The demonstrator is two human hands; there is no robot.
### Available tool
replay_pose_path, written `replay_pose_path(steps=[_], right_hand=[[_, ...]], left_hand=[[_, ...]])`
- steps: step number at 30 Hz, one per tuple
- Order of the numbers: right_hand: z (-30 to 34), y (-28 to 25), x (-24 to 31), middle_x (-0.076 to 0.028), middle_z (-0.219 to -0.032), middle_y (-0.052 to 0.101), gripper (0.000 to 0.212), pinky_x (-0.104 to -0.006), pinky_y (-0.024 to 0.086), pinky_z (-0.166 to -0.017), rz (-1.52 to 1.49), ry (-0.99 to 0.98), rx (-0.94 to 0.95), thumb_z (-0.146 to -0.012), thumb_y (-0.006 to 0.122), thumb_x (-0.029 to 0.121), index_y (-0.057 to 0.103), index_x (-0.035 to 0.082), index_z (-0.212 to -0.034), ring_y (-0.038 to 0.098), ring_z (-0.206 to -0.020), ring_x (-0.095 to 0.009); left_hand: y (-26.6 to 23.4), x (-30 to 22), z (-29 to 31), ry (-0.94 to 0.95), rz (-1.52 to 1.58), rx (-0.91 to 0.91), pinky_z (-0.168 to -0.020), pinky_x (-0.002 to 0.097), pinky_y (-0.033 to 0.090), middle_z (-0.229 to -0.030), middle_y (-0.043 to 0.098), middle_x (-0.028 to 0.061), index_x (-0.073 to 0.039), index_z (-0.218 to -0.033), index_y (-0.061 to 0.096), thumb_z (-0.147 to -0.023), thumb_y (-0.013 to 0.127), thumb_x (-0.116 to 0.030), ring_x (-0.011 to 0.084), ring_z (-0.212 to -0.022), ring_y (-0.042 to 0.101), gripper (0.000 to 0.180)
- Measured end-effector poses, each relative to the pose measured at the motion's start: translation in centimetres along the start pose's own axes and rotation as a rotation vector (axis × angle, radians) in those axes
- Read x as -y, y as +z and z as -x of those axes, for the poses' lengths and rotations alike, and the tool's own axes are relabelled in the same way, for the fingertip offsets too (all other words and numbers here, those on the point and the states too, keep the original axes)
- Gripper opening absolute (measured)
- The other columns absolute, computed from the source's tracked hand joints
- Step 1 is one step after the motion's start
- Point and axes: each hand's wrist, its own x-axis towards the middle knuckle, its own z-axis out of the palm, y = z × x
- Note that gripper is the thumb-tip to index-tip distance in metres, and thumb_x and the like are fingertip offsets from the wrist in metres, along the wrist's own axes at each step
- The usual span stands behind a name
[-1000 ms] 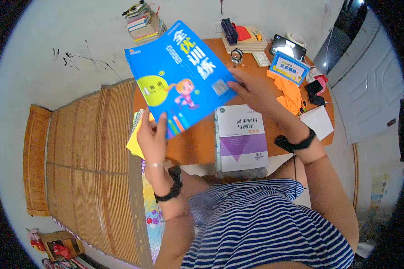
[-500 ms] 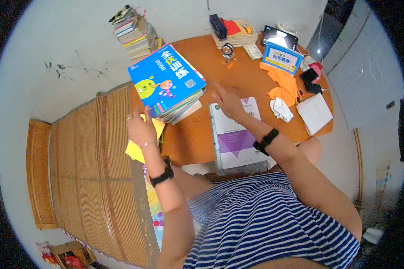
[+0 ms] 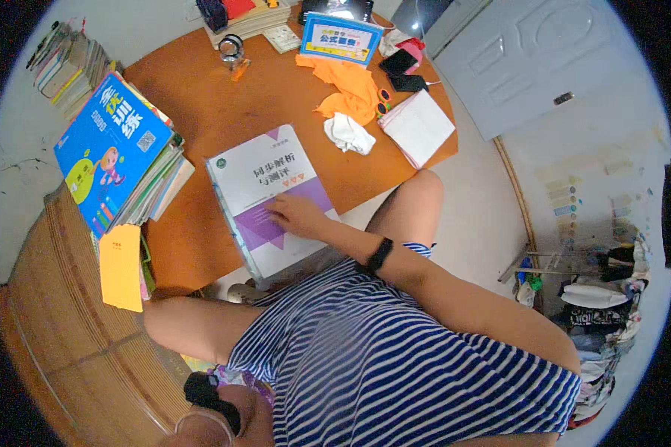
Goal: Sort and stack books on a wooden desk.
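A white and purple book (image 3: pixel 265 160) in a clear cover lies at the near edge of the wooden table. My right hand (image 3: pixel 300 216) rests on its purple band, fingers loosely spread and holding nothing. My left hand (image 3: pixel 205 432) is down at the lower edge, beside my hip; the dark wristband and bracelet show, but its fingers are cut off from view. To the left stands a tall stack of books topped by a blue workbook (image 3: pixel 112 153). A yellow booklet (image 3: pixel 121 264) sticks out at the stack's near side.
An orange cloth (image 3: pixel 343 86), a crumpled white cloth (image 3: pixel 349 134) and a white paper pad (image 3: pixel 417 128) lie on the right. Behind them stands a blue-framed card (image 3: pixel 341 39). A small round clock (image 3: pixel 231 48) stands farther back. More books (image 3: pixel 71 67) are piled at the far left.
My right hand has come down onto the white and purple book. My left hand has left the yellow booklet and dropped to the lower edge. The view has swung right.
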Motion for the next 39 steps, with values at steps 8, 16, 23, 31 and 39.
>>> replay_pose_path(steps=[8, 16, 23, 31, 39], right_hand=[[0.8, -12.3, 24.4, -0.012, -0.086, 0.058, 0.029, -0.0345, 0.043, -0.076, -1.517, -0.608, 0.591, -0.09, 0.049, 0.026, 0.057, -0.001, -0.095, 0.055, -0.087, -0.026], [0.7, -10.8, 25.6, -0.012, -0.086, 0.058, 0.027, -0.0352, 0.043, -0.078, -1.494, -0.619, 0.618, -0.087, 0.051, 0.024, 0.057, 0.0, -0.097, 0.055, -0.089, -0.027], [0.8, -9.9, 24.6, -0.012, -0.087, 0.059, 0.027, -0.0358, 0.044, -0.08, -1.525, -0.571, 0.619, -0.085, 0.052, 0.023, 0.058, 0.0, -0.099, 0.055, -0.09, -0.028], [0.4, -9.1, 24.1, -0.012, -0.088, 0.06, 0.028, -0.0366, 0.044, -0.081, -1.52, -0.577, 0.623, -0.083, 0.054, 0.021, 0.058, 0.001, -0.101, 0.055, -0.092, -0.029], [-0.9, -7.6, 21.7, -0.011, -0.088, 0.061, 0.029, -0.0373, 0.044, -0.083, -1.467, -0.543, 0.599, -0.08, 0.056, 0.02, 0.058, 0.002, -0.103, 0.056, -0.094, -0.03]], left_hand=[[5.9, 14.7, 15.3, -0.752, -1.057, 1.262, -0.071, 0.0432, 0.044, -0.088, 0.059, 0.0194, -0.003, -0.107, 0.059, -0.08, 0.054, -0.006, 0.0352, -0.081, 0.055, 0.028], [7.1, 15.0, 20.1, -0.889, -0.922, 1.266, -0.071, 0.0432, 0.045, -0.092, 0.06, 0.0194, -0.003, -0.108, 0.058, -0.08, 0.055, -0.011, 0.0354, -0.083, 0.056, 0.029], [6.5, 15.7, 20.4, -0.924, -0.969, 1.257, -0.078, 0.0431, 0.045, -0.098, 0.059, 0.0202, -0.004, -0.111, 0.057, -0.081, 0.056, -0.014, 0.0362, -0.088, 0.056, 0.031], [6.5, 15.6, 20.1, -0.841, -0.994, 1.257, -0.08, 0.0446, 0.044, -0.102, 0.058, 0.0202, -0.006, -0.113, 0.057, -0.082, 0.056, -0.014, 0.0367, -0.091, 0.055, 0.033], [7.6, 15.6, 18.7, -1.008, -0.93, 1.3, -0.083, 0.0427, 0.043, -0.102, 0.059, 0.0164, -0.004, -0.11, 0.057, -0.081, 0.054, -0.015, 0.035, -0.095, 0.054, 0.031]])
